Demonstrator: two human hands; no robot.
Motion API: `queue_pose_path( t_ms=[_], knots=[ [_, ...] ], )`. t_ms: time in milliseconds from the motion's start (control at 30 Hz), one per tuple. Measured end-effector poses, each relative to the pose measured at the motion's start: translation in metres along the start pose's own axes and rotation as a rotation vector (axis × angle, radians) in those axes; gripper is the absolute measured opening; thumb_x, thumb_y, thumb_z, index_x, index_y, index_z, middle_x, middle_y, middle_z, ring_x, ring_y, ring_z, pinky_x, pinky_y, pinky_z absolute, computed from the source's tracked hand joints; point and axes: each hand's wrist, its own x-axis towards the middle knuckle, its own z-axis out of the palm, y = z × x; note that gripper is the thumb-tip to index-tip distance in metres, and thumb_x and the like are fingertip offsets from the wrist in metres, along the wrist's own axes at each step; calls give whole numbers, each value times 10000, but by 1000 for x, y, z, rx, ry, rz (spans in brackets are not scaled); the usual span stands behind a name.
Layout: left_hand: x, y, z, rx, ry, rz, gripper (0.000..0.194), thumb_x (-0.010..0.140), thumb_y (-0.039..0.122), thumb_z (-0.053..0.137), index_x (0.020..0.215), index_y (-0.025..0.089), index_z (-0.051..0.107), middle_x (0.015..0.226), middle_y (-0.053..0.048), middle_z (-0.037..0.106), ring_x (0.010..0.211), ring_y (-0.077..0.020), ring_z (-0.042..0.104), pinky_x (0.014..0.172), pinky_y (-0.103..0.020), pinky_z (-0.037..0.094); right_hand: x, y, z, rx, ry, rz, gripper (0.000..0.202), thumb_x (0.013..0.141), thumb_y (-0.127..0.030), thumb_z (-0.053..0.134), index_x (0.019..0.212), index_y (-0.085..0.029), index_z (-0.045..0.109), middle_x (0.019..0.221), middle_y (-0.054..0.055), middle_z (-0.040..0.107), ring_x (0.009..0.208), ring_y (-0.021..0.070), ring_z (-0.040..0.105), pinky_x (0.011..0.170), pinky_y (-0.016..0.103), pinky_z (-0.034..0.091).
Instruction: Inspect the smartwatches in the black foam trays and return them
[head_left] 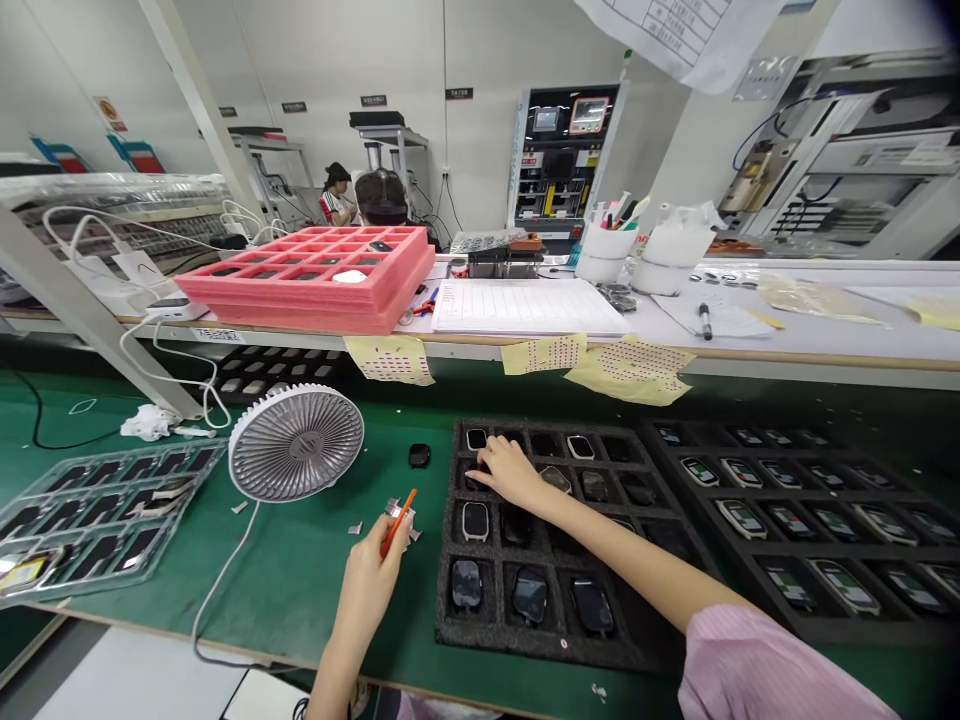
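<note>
Head view: the left hand [371, 556] has its grip closed around a slanted orange pen-like tool [397, 524], beside silvery film scraps [355, 528] on the green bench [289, 565]. The right hand [516, 474] reaches into the left column of a black foam tray [510, 646] of smartwatches [529, 595]; whether its grip has one cannot be told. Between tray and fan [300, 447] lies a dark watch case [419, 456].

A pink foam tray [300, 310], a paper sheet [525, 306] and a marker [705, 322] lie on the shelf [817, 340] beyond the round fan [296, 447].
</note>
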Motion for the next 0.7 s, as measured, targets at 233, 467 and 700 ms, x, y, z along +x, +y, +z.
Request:
queue_pose_path(
  t_ms=[233, 467, 700],
  knots=[
    [-4, 16, 13, -318, -184, 33, 476, 850, 622, 444, 756, 175, 577, 486, 74, 323, 435, -98, 296, 453, -205, 248, -3, -5, -6, 531, -55, 31, 351, 752, -516, 668, 775, -212, 494, 650, -43, 527, 660, 155, 531, 670, 292, 405],
    [-7, 43, 26, -588, -443, -98, 499, 796, 674, 492, 771, 177, 532, 460, 115, 275, 361, -42, 147, 336, -157, 146, -21, -46, -20, 1000, -53, 176, 350, 835, -557, 510, 886, -213, 471, 648, -58, 495, 490, 96, 474, 466, 229, 375],
    [-9, 54, 27, -597, -424, -97, 497, 812, 648, 501, 748, 159, 555, 447, 108, 298, 354, -31, 169, 336, -146, 157, -30, -75, -29, 1534, -174, 298, 340, 745, -444, 714, 770, -207, 472, 489, -111, 477, 286, 24, 317, 314, 166, 219]
  ],
)
